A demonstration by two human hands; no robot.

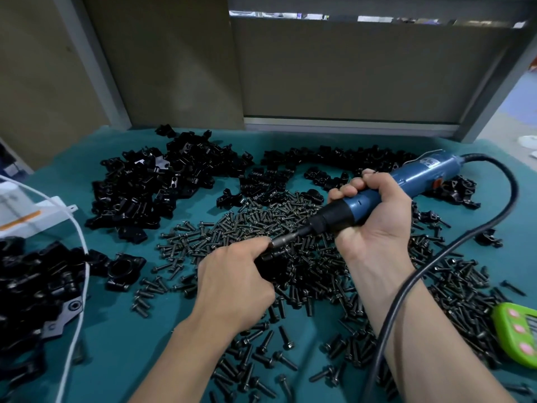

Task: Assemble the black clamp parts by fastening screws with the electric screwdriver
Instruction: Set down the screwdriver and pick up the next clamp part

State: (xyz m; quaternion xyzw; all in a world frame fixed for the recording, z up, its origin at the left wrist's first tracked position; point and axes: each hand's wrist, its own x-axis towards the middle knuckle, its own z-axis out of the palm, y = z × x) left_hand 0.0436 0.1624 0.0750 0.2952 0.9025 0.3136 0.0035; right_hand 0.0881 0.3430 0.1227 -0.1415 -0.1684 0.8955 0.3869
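**While the bit sits at the clamp, a slip is the danger**

Where the frame's left edge begins, a white box (pixel 26 216) and a white cord (pixel 78 257) lie by a heap of black clamps (pixel 35 286) at lower left. A larger pile of clamp parts (pixel 151 181) fills the upper left of the teal mat (pixel 116 330).

At centre, the left hand (pixel 235 280) curls its fingers round a black clamp part (pixel 273 269), just above the spread of loose screws (pixel 290 216). One fingertip is right beside the driver bit (pixel 286 238). Whether a screw sits under the tip is hidden.

Right of centre, the right hand (pixel 374 210) is clenched round the blue electric screwdriver (pixel 406 184), which slants down from the upper right. Its black cable (pixel 436 257) loops down the right side, near a green device (pixel 520 335).

With the tool slanted, the bit could skip off a screw head and catch that fingertip. The screw could also start crooked. The part may twist in the grip as the screw tightens. A tug on the cable could scatter screws.
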